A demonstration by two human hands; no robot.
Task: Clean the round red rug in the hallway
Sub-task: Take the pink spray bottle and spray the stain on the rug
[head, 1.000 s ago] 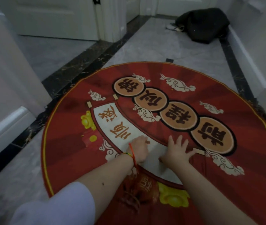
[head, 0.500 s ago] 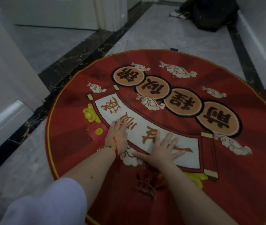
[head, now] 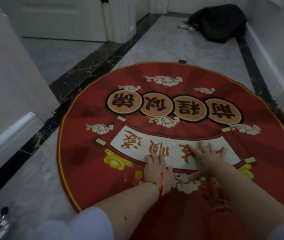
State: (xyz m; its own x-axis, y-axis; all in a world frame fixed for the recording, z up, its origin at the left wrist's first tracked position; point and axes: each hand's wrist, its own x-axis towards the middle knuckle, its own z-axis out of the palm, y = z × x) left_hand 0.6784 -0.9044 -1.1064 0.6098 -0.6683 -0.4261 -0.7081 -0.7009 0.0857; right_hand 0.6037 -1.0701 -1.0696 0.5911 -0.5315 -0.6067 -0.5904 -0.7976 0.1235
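Round red rug (head: pixel 181 104) flat on grey marble floor (head: pixel 181 47), left rim over dark floor border, far rim short of black bag (head: pixel 219 21) at hallway's far end. Round, so no long axis; print upside-down to wearer, white scroll band across near half. Left hand (head: pixel 156 172) palm-down on scroll's near edge, fingers straight, grip wide, holding nothing. Right hand (head: pixel 207 156) flat on scroll, fingers spread, grip wide. Versus 0.5 s ago: both hands further right along scroll, view tilted up.
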